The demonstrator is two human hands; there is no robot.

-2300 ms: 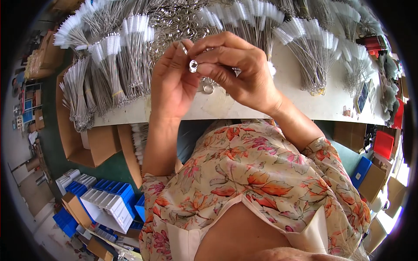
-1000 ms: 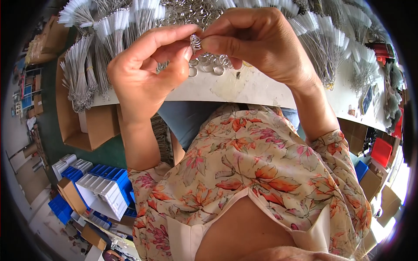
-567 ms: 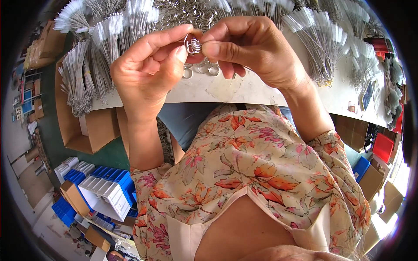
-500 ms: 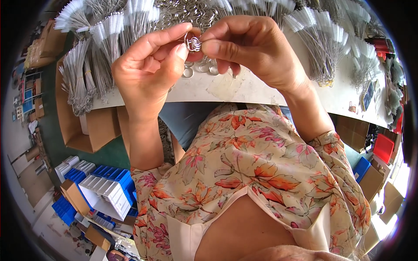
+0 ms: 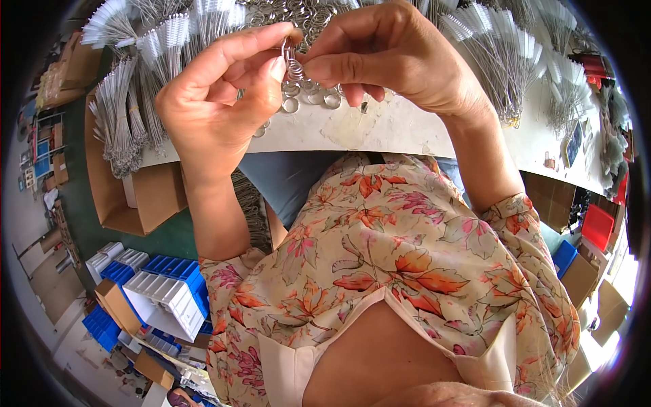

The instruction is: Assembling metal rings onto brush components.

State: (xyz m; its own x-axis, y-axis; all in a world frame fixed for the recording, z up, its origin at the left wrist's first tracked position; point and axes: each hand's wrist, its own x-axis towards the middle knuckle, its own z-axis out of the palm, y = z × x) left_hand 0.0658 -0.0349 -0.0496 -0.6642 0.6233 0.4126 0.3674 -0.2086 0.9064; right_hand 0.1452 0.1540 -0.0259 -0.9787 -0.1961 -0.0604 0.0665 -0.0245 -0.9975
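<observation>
Between my two hands, above the white table [image 5: 366, 132], is a small cluster of shiny metal rings [image 5: 294, 70] with a narrow wire loop at its upper left. My left hand [image 5: 220, 95] pinches the loop between thumb and index finger, its other fingers curled behind. From the right, my right hand [image 5: 407, 71] has thumb and index finger pressed together at the cluster's edge. Whether it grips one of the rings is hidden by the fingertips. Just beyond and beneath lies a heap of loose metal rings [image 5: 291, 13], with a few single rings [image 5: 290, 105] nearer to me.
Bundles of wire brushes with white bristles stand left [image 5: 163, 51] and right [image 5: 495, 54] on the table. An open cardboard box [image 5: 152, 197] sits below its left edge. Blue and white plastic bins [image 5: 166, 298] are stacked at lower left; a red bin [image 5: 597, 227] is far right.
Both hands have shifted slightly away from me, the left also leftward. The wire loop has turned to look narrower, and the ring cluster hangs lower against it.
</observation>
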